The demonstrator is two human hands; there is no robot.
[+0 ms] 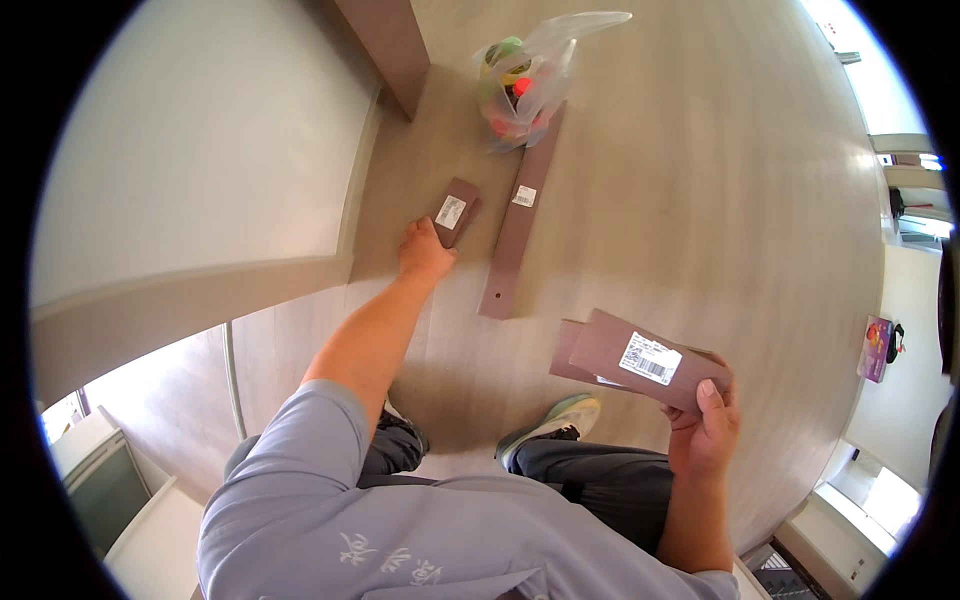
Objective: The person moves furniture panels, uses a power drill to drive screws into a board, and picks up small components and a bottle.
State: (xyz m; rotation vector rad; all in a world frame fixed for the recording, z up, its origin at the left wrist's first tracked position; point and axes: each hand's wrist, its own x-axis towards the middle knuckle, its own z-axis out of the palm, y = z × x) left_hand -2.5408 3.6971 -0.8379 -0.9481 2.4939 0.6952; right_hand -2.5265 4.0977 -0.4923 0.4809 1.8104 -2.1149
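Observation:
My right hand grips short brown boards at their right end, thumb on top. They overlap unevenly, and the top one bears a white printed label. Stretched out to the far left, my left hand is closed on the near end of a small brown board, which also carries a white label. What lies under that board is hard to make out. Between the two hands a long narrow brown board lies on the floor, with a label along it and a dark hole at its near end.
A clear plastic bag with a red-capped bottle and other items sits at the long board's far end. A white wall with a baseboard rises at left. A brown panel stands beyond it. My shoes are on the wood floor.

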